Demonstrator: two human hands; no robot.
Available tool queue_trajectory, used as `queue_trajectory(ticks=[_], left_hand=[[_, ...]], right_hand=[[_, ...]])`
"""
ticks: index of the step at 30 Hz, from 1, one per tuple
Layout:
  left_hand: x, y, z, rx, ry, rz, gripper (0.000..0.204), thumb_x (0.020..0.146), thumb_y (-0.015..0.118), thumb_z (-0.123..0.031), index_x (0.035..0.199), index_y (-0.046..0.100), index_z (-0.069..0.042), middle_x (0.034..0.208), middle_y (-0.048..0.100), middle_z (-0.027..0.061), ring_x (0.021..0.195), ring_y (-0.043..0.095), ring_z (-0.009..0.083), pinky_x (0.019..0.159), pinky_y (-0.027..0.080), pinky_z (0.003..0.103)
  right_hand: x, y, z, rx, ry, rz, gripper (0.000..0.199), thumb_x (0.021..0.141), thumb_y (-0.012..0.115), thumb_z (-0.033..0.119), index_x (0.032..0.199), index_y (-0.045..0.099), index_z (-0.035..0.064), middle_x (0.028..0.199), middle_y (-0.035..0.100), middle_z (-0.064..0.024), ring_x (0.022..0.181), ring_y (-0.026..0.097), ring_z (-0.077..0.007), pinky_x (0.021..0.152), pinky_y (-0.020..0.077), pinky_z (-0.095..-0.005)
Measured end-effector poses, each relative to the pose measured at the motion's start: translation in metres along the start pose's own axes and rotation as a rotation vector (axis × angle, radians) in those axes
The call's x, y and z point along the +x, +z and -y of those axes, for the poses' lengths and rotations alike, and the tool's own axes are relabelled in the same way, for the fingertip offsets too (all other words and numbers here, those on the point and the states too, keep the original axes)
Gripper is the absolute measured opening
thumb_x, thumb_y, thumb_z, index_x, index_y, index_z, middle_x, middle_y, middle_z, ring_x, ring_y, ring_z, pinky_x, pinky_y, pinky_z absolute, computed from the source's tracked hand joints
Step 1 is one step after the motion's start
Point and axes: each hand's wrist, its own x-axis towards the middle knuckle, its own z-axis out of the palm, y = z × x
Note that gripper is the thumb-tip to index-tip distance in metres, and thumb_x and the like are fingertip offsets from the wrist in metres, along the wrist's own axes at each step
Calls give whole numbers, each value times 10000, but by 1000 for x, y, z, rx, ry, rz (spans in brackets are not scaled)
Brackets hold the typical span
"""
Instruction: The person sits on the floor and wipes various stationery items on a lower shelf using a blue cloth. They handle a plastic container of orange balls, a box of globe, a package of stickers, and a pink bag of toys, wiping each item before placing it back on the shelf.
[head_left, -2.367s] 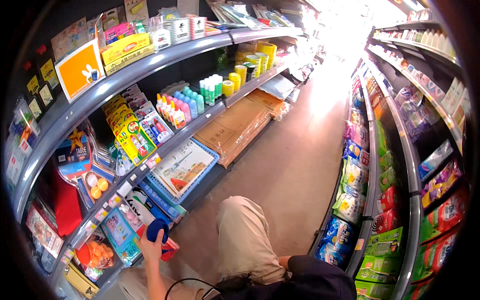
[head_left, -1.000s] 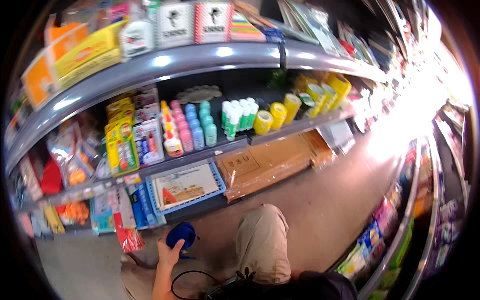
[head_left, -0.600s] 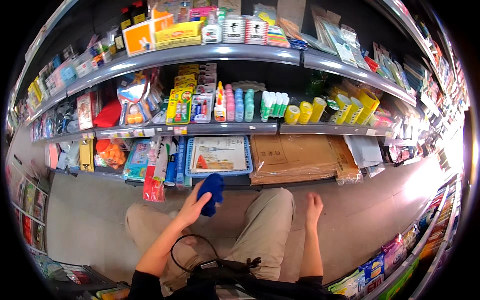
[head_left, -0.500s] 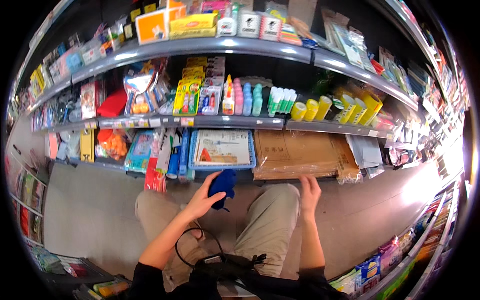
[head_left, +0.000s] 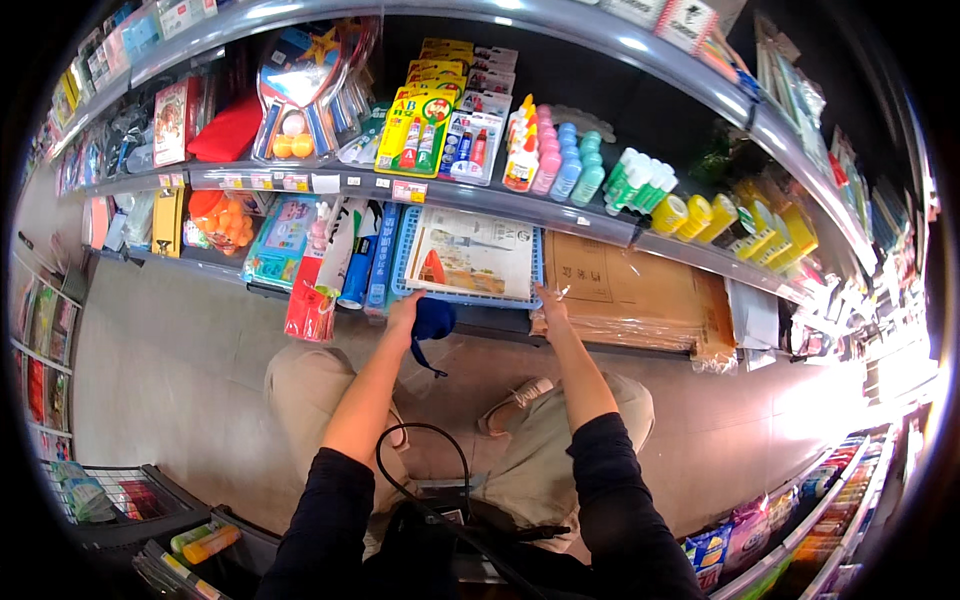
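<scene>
A shallow blue plastic basket (head_left: 405, 247) rests on the bottom shelf, with a printed paper-covered pad (head_left: 478, 252) lying in it. My left hand (head_left: 401, 314) is at the basket's front left corner, closed on a bunched dark blue cloth (head_left: 434, 318). From the cloth a strap hangs down. At the front right corner my right hand (head_left: 553, 312) grips the basket's rim; some of its fingers are hidden.
Brown cardboard envelopes in clear wrap (head_left: 625, 290) lie right of the basket. To its left stand a blue roll (head_left: 358, 272) and a red package (head_left: 311, 308) jutting past the shelf edge. Above are glue packs (head_left: 415, 130) and bottles (head_left: 548, 160). Black crates (head_left: 150, 505) sit behind at lower left.
Both hands have moved forward to the basket's front corners, the left still carrying the blue cloth. My right hand has come in leftward from beside my knee. The view has shifted closer to the shelves.
</scene>
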Motion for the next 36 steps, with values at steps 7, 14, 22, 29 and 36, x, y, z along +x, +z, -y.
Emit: queue_trajectory(ticks=[7,14,22,29,36], left_hand=[[81,-22,41,55,-235,-38,541,748,750,-393,1055,649,42,1019,662,126,876,640,235,757,500,358],[120,-11,62,193,-107,-105,614,940,491,-465,1167,551,103,1097,620,243,1010,607,349,824,465,401],[106,-23,68,358,151,-137,557,968,459,-420,1140,563,100,1093,613,286,1036,590,384,867,443,405],[47,-25,62,360,120,-109,493,954,498,-376,1142,590,70,1026,659,195,976,614,285,863,439,364],[32,-82,135,251,164,-97,504,929,529,-443,1039,619,40,883,616,86,817,552,174,748,430,321]], right_hand=[[90,18,-24,-78,-304,-160,736,723,774,495,1247,569,20,1187,599,-126,1084,547,-226,918,427,-351],[125,12,-49,-416,-360,-181,745,769,656,597,1203,578,-3,1144,637,-216,1090,591,-371,885,463,-419],[91,-3,-52,-659,-297,-214,413,905,507,339,1014,656,-30,969,639,-298,992,616,-413,837,487,-465],[77,-42,-78,-783,-261,-210,494,807,590,425,998,676,-22,979,660,-265,913,665,-362,722,542,-433],[35,-45,-130,-283,16,132,460,880,551,426,1116,634,40,919,680,-102,766,662,-190,640,545,-432]])
